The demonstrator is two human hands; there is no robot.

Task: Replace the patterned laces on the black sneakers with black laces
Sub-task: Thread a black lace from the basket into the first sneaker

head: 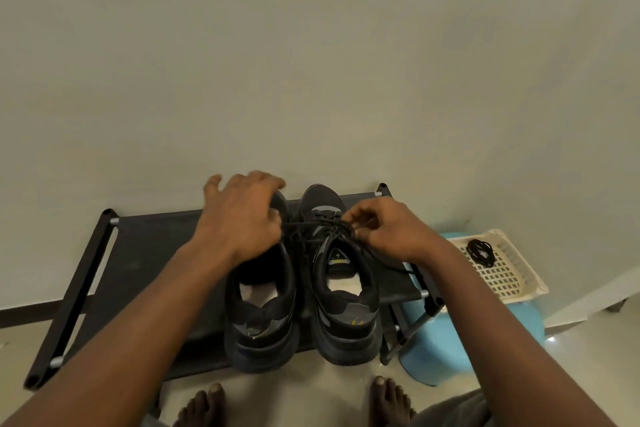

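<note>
Two black sneakers stand side by side on a black rack, heels toward me: the left sneaker (pixel 263 315) and the right sneaker (pixel 343 305). My right hand (pixel 384 232) pinches a black lace (pixel 311 224) at the right sneaker's upper eyelets. The lace runs taut leftward to my left hand (pixel 242 215), which holds its other end over the left sneaker's toe, with its outer fingers spread. A coiled bundle of black laces (pixel 480 252) lies in a cream basket.
The black shoe rack (pixel 138 253) stands against a pale wall. A cream plastic basket (pixel 512 270) sits on a blue stool (pixel 443 350) to the right. My bare feet (pixel 207 406) are on the tiled floor in front of the rack.
</note>
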